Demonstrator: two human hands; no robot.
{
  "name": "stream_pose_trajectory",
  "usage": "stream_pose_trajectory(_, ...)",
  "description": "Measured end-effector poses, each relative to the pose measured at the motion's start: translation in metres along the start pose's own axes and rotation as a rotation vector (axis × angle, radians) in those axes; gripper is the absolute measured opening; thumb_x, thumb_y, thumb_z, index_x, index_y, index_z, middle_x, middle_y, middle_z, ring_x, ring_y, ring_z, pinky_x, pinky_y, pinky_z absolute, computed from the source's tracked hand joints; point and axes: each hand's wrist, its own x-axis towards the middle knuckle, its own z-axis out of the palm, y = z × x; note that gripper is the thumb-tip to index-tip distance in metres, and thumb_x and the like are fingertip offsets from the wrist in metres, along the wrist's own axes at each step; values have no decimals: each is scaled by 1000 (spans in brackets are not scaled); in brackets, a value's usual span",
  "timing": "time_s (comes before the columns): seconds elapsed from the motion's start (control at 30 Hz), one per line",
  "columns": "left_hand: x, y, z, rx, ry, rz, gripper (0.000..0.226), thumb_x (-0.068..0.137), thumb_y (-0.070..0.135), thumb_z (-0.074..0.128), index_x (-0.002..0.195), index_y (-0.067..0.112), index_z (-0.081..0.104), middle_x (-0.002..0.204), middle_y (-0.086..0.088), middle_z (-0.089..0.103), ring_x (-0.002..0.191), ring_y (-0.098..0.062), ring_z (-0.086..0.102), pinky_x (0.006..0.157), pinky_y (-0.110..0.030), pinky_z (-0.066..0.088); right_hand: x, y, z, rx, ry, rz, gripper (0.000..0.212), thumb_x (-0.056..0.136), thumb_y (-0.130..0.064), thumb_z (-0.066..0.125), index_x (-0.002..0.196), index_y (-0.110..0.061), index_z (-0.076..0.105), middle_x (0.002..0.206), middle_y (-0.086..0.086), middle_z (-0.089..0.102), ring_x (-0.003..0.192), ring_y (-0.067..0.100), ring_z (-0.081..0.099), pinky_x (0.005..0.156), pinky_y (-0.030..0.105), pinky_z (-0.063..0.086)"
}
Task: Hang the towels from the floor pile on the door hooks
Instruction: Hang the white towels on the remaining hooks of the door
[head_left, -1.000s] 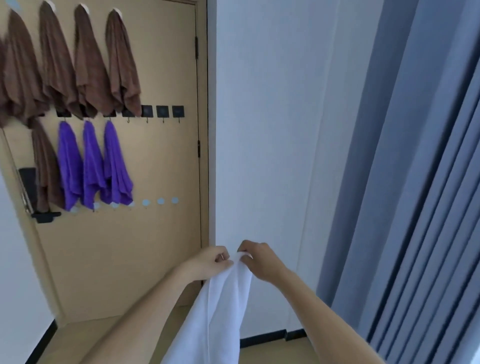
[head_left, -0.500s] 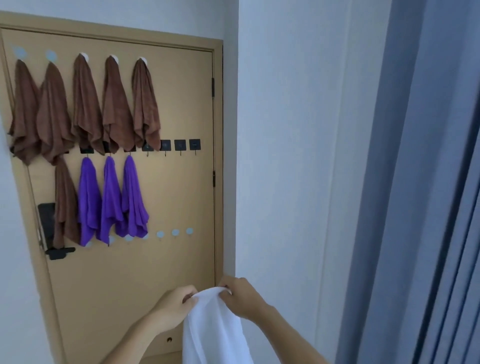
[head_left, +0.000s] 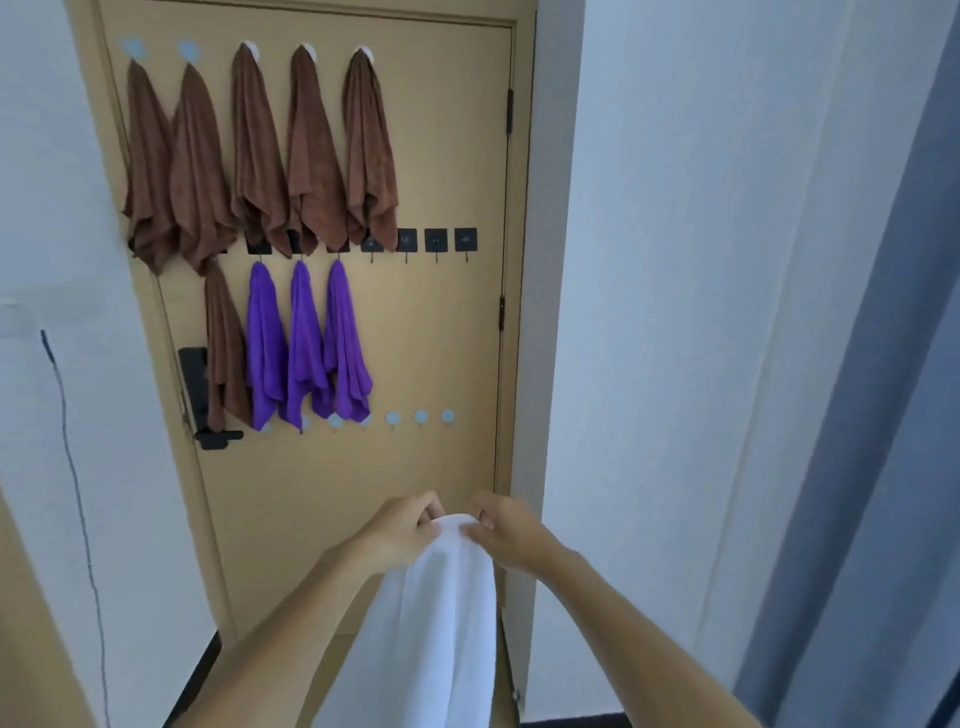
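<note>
I've got the white towel (head_left: 441, 613) pinched at its top fold in my left hand (head_left: 400, 535) and right hand (head_left: 506, 535), low before the door (head_left: 441, 156), and a shallow catch on a free black hook (head_left: 435, 241) could let it slide off.

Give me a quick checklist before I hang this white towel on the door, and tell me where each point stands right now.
1. Grip on the white towel: left hand and right hand both pinch its top edge. Ok.
2. Free hook in the black row: the three rightmost black hooks are bare. Ok.
3. Free hook in the bottom row: the round hooks right of the purple towels are bare. Ok.
4. Towel raised to hook height: it sits below both free rows. Not ok.
5. Towel's lower end off the floor: out of frame. Cannot tell.
</note>
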Motion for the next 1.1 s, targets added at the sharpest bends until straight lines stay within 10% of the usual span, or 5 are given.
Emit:
stream_pose_trajectory(0.4, 80, -51, -69, -120, 134, -72, 14, 89, 7, 56, 88, 18, 65, 82, 2, 62, 77, -9, 54, 70, -18, 41, 132, -13, 4, 119, -116, -121, 24, 80, 4, 47, 98, -10, 56, 88, 2, 55, 79, 18, 51, 68, 28, 43)
stream_pose_trajectory(0.57, 128, -59, -90, -82, 90, -111, 7, 91, 13, 57, 90, 17, 63, 84, 2, 61, 82, -13, 57, 76, -27, 47, 186, -6, 4, 199, -145, -176, 10, 91, -19, 56, 93, -9, 54, 74, -3, 45, 63, 10, 39, 55, 18, 31)
stream_pose_trajectory(0.77, 164, -77, -96, -117, -21, -211, 18, 99, 20, 48, 99, 4, 55, 76, -9, 54, 54, -17, 66, 51, -27, 53, 238, 12, 8, 173, -67, -232, 11, 91, -9, 52, 85, -1, 56, 75, 0, 46, 62, 7, 39, 54, 8, 33)
stream_pose_trajectory(0.93, 202, -109, -102, -47, -30, -210, 26, 99, 20, 40, 77, 11, 51, 87, -8, 63, 83, -20, 72, 83, -35, 54, 286, 21, 22, 9, -174, -259, 10, 88, -12, 56, 78, -10, 56, 74, 2, 50, 69, 17, 45, 59, 21, 36)
stream_pose_trajectory(1.1, 245, -141, -113, 35, 32, -150, 28, 100, 27, 42, 79, 12, 53, 80, 4, 56, 70, -11, 63, 64, -21, 48, 341, 28, 29, -27, -166, -198, 12, 89, -15, 54, 77, -16, 53, 76, 1, 54, 70, 18, 49, 65, 29, 40)
